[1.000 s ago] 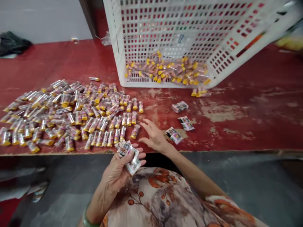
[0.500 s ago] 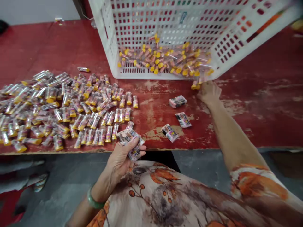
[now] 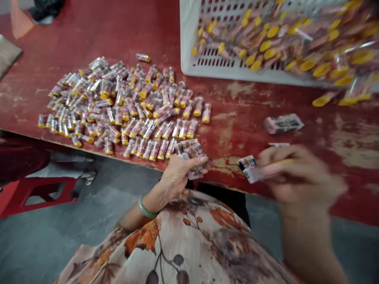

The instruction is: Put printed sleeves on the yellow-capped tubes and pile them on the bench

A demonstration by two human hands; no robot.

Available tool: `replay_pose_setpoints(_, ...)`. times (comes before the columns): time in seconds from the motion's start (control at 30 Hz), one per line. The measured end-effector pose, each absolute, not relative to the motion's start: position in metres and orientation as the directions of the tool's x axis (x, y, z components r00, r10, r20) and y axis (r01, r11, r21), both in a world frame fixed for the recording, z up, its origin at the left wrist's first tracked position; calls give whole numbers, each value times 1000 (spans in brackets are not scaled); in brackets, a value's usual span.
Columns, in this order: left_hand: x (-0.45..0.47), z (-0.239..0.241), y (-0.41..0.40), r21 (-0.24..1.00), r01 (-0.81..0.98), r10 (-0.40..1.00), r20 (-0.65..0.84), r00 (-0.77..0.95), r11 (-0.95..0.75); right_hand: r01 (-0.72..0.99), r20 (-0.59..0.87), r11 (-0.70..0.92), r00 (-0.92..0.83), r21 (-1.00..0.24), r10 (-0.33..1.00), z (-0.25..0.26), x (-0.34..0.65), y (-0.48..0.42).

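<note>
Right hand [image 3: 304,177], head view: it has moved back from the corner of the basket [image 3: 189,47] to a position above the near part of the red table [image 3: 227,122]. It is blurred by motion; its fingers are closed around a slim tube [image 3: 268,172], pinkish along its body with a yellow part showing between the fingers. The front end of this tube overlaps a folded printed packet [image 3: 247,162]; contact between the two cannot be determined. Left hand [image 3: 174,171]: partly closed, thumb pressed over several fanned printed slips [image 3: 189,149], which are pale with dark and pink print, at the table edge. Finished-looking tubes [image 3: 118,106] lie left of these slips, glossy and clear at one end, pink-purple in the middle and yellow at the base; the nearest stand in rough rows. Further pink-and-yellow tubes [image 3: 271,43] lie loose inside the white basket. One rectangular printed bundle [image 3: 283,123] rests between basket and right hand.
</note>
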State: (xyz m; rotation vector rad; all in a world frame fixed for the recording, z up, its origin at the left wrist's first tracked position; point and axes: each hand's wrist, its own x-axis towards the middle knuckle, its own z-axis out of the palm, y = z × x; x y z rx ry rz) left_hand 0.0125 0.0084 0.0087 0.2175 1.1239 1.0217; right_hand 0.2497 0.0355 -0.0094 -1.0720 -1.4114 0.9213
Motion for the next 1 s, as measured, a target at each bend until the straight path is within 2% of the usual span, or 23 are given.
replay_pose_setpoints(0.03, 12, 9, 7, 622, -556, 775, -629, 64, 551, -83, 108, 103, -63, -991, 992, -8, 227, 23)
replay_pose_setpoints(0.07, 12, 9, 6, 636, -546, 784, -617, 64, 545, -183, -48, -68, -112, -981, 993, -8, 206, 14)
replay_pose_setpoints(0.1, 11, 10, 5, 649, -535, 791, -609, 61, 540, -235, -161, -197, -161, -952, 974, -8, 190, 9)
replay_pose_setpoints(0.17, 9, 11, 1, 674, -515, 805, -591, 52, 529, -221, -322, -371, -230, -902, 918, -8, 169, 6)
replay_pose_setpoints(0.27, 6, 14, -4, 697, -510, 832, -551, 67, 503, -105, -412, -452, -268, -886, 871, -6, 157, 9)
replay_pose_setpoints(0.4, -2, 19, -7, 682, -559, 840, -540, 51, 472, -57, -425, -442, -184, -895, 886, -2, 147, 13)
replay_pose_setpoints(0.53, -13, 19, -10, 637, -616, 818, -575, 20, 463, -1, -380, -385, -160, -923, 911, 1, 137, 13)
replay_pose_setpoints(0.7, -23, 14, -15, 664, -663, 830, -546, -113, 346, 58, -271, -265, -225, -962, 936, 3, 150, 8)
replay_pose_setpoints(0.83, -25, 14, -18, 652, -678, 815, -564, -135, 339, 114, -12, 12, -207, -993, 978, 9, 163, -5)
replay_pose_setpoints(1.0, -26, 13, -20, 619, -710, 792, -593, -143, 335, 221, 276, 313, -184, -924, 943, 15, 160, -19)
